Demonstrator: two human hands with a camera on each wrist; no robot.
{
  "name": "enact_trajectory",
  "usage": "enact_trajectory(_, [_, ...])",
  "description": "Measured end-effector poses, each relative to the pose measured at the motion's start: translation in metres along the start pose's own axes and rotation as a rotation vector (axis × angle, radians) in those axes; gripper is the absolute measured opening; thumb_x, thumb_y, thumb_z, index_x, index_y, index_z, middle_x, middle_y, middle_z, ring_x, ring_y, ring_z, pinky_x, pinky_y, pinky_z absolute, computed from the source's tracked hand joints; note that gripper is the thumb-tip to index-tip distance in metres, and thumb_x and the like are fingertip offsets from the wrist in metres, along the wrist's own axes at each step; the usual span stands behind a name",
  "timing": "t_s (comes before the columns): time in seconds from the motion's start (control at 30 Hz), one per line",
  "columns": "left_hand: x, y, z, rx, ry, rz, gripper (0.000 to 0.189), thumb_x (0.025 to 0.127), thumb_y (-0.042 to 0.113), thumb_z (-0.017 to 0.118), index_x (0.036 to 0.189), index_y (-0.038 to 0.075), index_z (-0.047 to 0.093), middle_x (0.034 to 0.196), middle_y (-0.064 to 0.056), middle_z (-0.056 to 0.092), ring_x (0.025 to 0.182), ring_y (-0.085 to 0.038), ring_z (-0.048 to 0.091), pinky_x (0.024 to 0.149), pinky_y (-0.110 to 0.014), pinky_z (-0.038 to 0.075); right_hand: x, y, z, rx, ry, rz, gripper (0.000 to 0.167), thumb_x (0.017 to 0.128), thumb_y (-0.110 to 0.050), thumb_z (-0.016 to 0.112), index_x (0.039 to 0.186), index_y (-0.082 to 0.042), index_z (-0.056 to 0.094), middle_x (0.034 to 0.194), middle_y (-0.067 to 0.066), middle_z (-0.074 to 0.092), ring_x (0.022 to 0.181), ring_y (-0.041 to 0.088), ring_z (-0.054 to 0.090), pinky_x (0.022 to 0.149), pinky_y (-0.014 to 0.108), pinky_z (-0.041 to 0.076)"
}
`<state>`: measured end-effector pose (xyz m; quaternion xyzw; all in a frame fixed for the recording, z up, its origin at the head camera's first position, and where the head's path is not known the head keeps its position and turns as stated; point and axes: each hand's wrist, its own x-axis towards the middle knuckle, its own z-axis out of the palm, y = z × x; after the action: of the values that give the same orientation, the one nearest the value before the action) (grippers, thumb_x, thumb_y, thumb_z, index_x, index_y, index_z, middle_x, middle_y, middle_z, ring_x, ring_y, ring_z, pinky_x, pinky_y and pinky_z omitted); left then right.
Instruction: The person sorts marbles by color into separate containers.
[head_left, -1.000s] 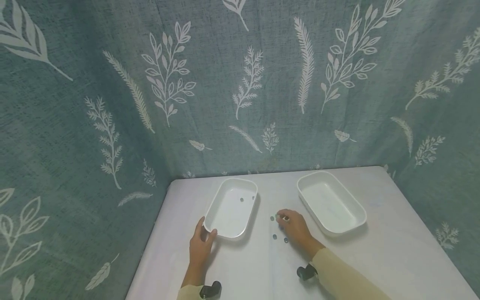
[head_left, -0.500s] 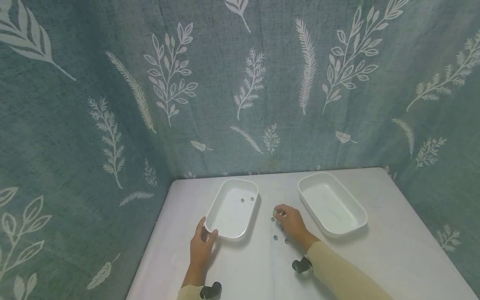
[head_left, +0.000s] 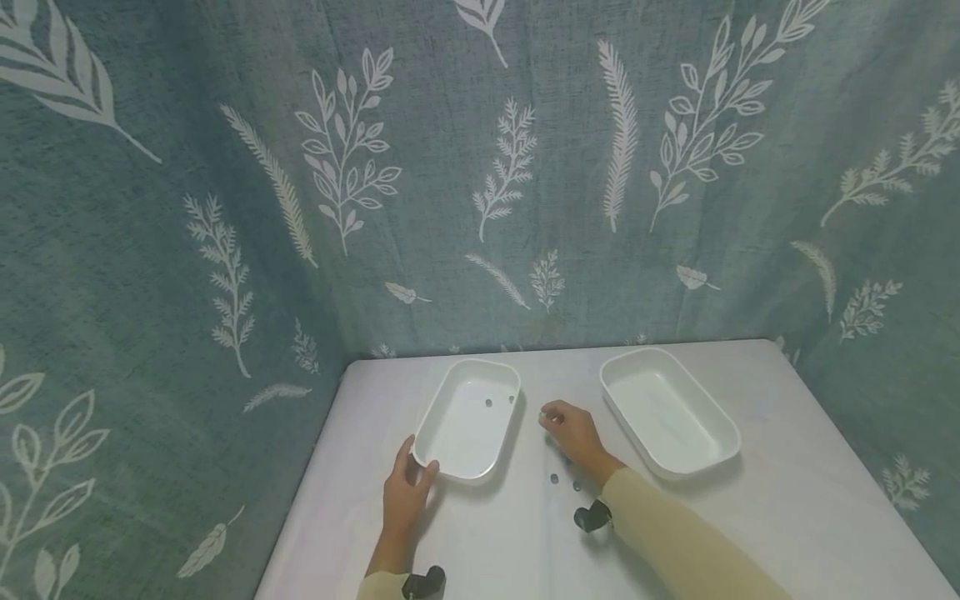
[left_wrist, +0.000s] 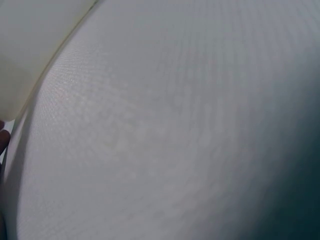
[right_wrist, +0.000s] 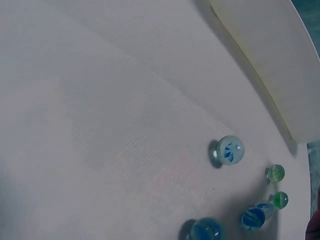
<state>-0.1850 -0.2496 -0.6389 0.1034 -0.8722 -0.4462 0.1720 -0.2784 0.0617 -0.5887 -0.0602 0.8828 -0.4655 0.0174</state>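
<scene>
My left hand (head_left: pixel 403 492) grips the near left corner of a white tray (head_left: pixel 422 425), with thumb and fingers on either side of that corner. Two small marbles (head_left: pixel 489 402) lie in the tray toward its far right side. Over the middle of the table, my right hand (head_left: pixel 573 429) has thumb and fingertips pinched together on a small pale bead-like spot, seemingly a marble (head_left: pixel 542 416). Below that hand lie several glass marbles: in the right wrist view a clear one with blue petals (right_wrist: pixel 230 150), green ones (right_wrist: pixel 275 173), a blue one (right_wrist: pixel 253 220) and a teal one (right_wrist: pixel 206 230).
A second white tray (head_left: pixel 731 437) stands at the right, angled, with no marbles seen in it. White cloth (head_left: pixel 495 542) covers the table. Teal curtains with white leaf prints (head_left: pixel 435 183) close in the back and sides.
My right hand has moved up and left, away from the marbles on the cloth and toward the left tray. My left hand stays at the tray's corner. The view has shifted slightly.
</scene>
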Motion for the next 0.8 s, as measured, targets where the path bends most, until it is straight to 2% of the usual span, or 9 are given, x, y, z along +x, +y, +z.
enact_trajectory(0.4, [0.000,0.000,-0.001,-0.006,-0.027,-0.008,0.076,0.089,0.045,0.069,0.150,0.017,0.035,0.151,-0.011,0.039,0.140,-0.034,0.032,0.112,-0.058,0.021,0.014,-0.017,0.011,-0.003,0.007,-0.020,0.028,0.096,-0.029,0.062,0.120,-0.015,0.065,0.114,0.002,0.067,0.101,0.020,0.063,0.087,0.041,0.054])
enact_trajectory(0.8, [0.000,-0.002,-0.001,-0.005,-0.028,-0.019,0.075,0.089,0.046,0.068,0.150,0.017,0.035,0.151,-0.011,0.039,0.140,-0.035,0.031,0.112,-0.059,0.021,0.030,-0.028,0.012,0.002,0.011,-0.070,0.024,0.095,-0.020,0.062,0.118,-0.012,0.066,0.109,0.003,0.067,0.098,0.021,0.062,0.087,0.041,0.053])
